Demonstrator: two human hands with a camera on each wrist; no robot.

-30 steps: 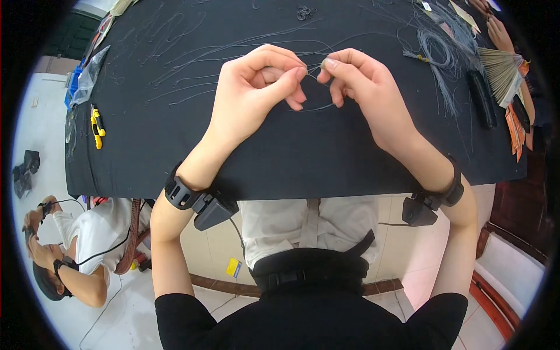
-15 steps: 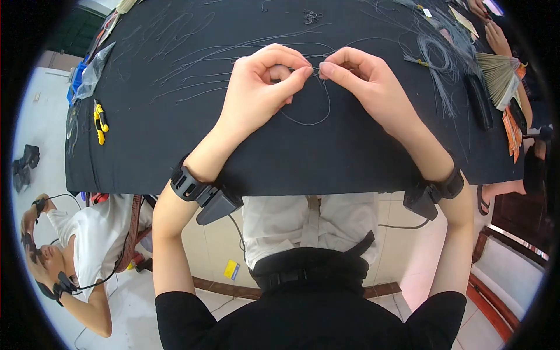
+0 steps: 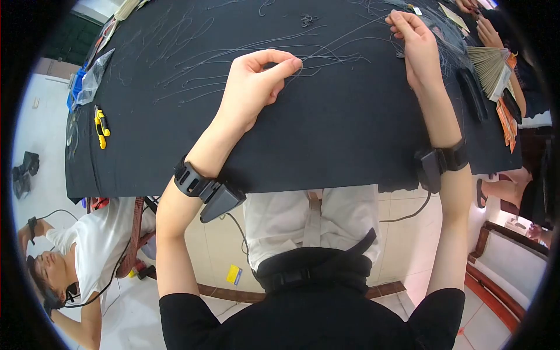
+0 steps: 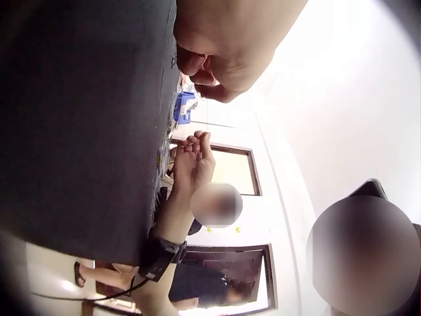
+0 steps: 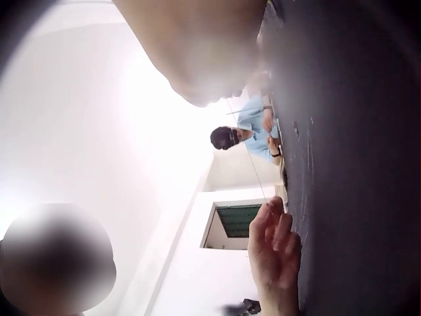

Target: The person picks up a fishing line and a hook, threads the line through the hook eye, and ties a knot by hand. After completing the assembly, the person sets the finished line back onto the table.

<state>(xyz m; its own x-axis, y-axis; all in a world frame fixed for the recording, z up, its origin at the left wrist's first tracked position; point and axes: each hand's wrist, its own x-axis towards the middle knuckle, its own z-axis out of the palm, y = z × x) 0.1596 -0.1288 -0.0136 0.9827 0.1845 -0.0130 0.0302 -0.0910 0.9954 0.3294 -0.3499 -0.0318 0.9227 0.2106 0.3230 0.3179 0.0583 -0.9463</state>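
A thin grey line runs taut and slanting between my two hands above the black-covered table. My left hand pinches it between thumb and index finger near the table's middle. Farther off at the right, my right hand pinches its other end, raised toward the far side. In the right wrist view the line stretches up from the left fingertips. Several similar grey strands lie fanned out under and beyond my left hand, some with small loops at their ends. The left hand covers part of them.
Yellow-handled cutters and a clear plastic bag lie at the left. A small dark tangle sits at the back. On the right are a fan of pale strips, a black case and orange packets, close to another person's hands.
My hands were close together over the strands; the right has moved away right and farther back, drawing the line out straight. The loop hanging below the hands is gone. The left hand stays nearly in place.
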